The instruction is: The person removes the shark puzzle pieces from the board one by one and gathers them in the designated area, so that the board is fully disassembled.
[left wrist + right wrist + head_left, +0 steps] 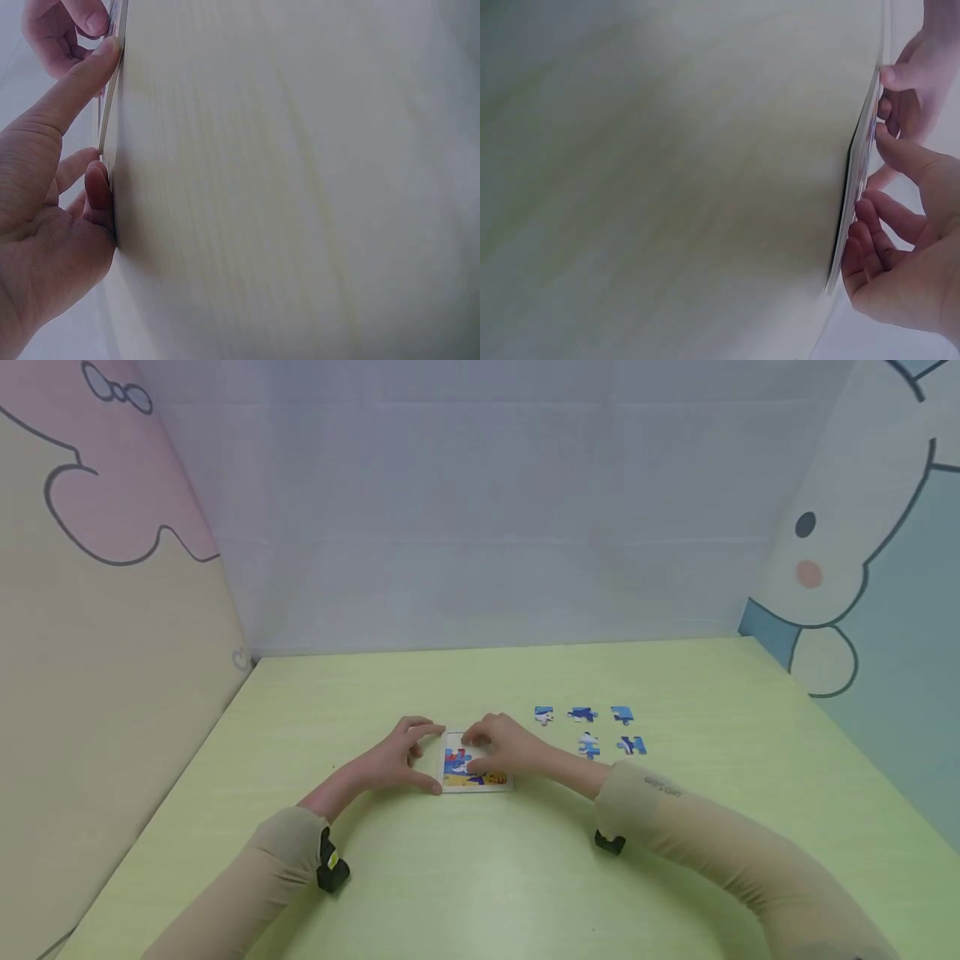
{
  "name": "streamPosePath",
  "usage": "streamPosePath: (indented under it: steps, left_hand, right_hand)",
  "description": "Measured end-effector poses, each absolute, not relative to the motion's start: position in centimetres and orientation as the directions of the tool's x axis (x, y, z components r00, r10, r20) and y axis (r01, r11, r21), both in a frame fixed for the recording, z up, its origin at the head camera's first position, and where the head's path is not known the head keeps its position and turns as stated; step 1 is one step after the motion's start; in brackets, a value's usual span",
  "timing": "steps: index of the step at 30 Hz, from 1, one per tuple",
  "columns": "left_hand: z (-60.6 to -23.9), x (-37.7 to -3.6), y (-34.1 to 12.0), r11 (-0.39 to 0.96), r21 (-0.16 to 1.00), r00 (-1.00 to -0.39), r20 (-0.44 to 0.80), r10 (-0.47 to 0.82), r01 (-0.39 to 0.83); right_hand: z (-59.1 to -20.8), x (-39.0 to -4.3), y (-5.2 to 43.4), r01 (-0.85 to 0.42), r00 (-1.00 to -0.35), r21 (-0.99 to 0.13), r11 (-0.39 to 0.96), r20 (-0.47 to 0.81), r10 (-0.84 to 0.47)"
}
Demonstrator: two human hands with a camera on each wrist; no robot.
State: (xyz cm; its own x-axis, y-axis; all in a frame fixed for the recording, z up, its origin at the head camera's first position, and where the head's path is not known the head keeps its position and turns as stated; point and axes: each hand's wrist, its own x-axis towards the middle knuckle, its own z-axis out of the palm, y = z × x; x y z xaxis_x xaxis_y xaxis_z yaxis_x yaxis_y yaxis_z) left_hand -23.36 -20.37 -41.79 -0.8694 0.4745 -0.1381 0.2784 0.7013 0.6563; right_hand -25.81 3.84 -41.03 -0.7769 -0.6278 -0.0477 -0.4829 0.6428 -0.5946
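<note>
A small puzzle tray point(477, 791) with a pale rim lies on the table, its lower part filled with a blue, red and yellow picture. My left hand point(392, 755) holds the tray's left side, thumb at the near corner and forefinger at the far one. Over the tray, my right hand point(508, 747) has its thumb and curled fingers around a puzzle piece, largely hidden by the hand. In the right wrist view that hand's fingertips point(861, 206) sit right at the tray's surface. From the left wrist, the left thumb point(105, 52) presses the tray's edge.
Several loose blue-and-white puzzle pieces lie in two rows to the right of the tray, among them one at the far right point(622, 715) and one nearer point(632, 745). A pale wall point(480, 527) stands behind the table point(465, 877), with cartoon-printed panels on both sides.
</note>
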Motion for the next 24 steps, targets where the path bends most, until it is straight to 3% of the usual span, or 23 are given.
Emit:
streamPosePath:
  steps: [7,24]
  left_hand:
    - [-41.8,-23.4,-20.4,0.700,0.661,-0.868,-0.146,0.474,0.272]
    - [-41.6,-23.1,-20.4,0.675,0.681,-0.864,-0.124,0.489,0.284]
  right_hand:
    - [-41.2,-25.2,3.1,-0.484,-0.783,-0.581,0.654,-0.047,-0.621]
    - [-40.0,-24.8,2.1,-0.378,-0.815,-0.668,0.641,-0.087,-0.572]
